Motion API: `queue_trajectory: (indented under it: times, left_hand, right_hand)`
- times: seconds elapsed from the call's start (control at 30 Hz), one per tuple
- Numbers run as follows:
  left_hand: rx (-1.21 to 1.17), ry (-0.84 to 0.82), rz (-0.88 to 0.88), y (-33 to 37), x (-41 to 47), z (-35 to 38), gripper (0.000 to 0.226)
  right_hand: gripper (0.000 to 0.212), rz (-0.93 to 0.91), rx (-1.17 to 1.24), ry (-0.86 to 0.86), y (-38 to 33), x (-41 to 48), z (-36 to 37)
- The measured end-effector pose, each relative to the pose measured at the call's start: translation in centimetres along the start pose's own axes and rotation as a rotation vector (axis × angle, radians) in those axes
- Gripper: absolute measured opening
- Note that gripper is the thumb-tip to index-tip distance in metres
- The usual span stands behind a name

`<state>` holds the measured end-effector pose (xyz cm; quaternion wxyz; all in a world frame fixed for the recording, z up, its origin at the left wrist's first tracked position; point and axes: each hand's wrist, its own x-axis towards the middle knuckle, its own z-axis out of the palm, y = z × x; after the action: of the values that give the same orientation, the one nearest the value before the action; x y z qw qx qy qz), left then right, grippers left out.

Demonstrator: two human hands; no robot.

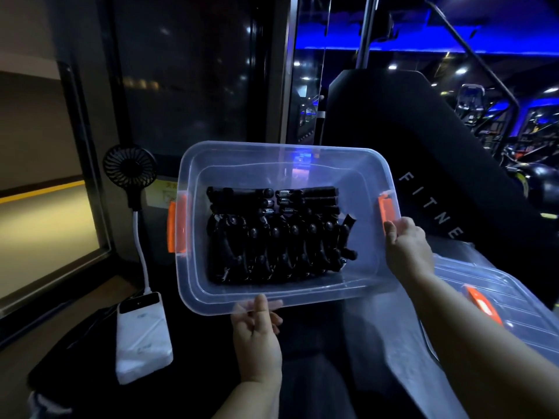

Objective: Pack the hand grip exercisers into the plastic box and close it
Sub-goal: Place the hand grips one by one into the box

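— Scanning across the plastic box (272, 145), what is seen?
— Its near rim is pinched by the left hand (257, 328); hand grip exercisers (272, 237) are packed inside; its right rim is gripped by curled fingers of the right hand (405, 243); the lid (520, 300) is laid right of it.

Head view, downward, close over plastic box (366, 246)

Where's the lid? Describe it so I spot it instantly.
Start at the clear plastic box held mid-frame. Just right of it, partly under the right forearm, lies the lid. It is flat and ribbed, with one orange piece on top.
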<state>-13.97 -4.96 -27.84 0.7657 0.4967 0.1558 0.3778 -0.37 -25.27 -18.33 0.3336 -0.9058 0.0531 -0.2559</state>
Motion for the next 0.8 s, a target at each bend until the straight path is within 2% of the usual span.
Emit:
queue_trajectory:
  times: [0.17,0.37,0.53,0.63,0.67,0.8]
  left_hand:
    - [0.009,0.014,-0.051,0.3,-0.3,0.0,0.015]
    - [0.039,0.047,-0.104,0.9,-0.1,-0.7,0.019]
    - [0.115,0.215,-0.010,3.1,1.8,-2.4,0.049]
    - [0.246,0.238,0.024,5.1,3.4,-3.8,0.072]
    - [0.299,0.227,0.057,5.8,4.2,-4.3,0.071]
    - [0.502,0.107,0.143,8.0,7.5,-5.1,0.039]
  right_hand:
    - [0.031,0.003,-0.011,-0.033,0.7,0.1,0.1]
    - [0.033,-0.017,0.022,-0.073,1.0,0.3,0.0]
    - [0.034,-0.022,0.030,-0.066,1.3,0.6,0.2]
    - [0.036,-0.025,0.024,-0.058,1.4,0.4,0.2]
    - [0.036,-0.026,0.024,-0.061,1.3,0.3,0.2]
    - [0.037,-0.022,0.050,-0.086,1.2,-0.2,-0.2]
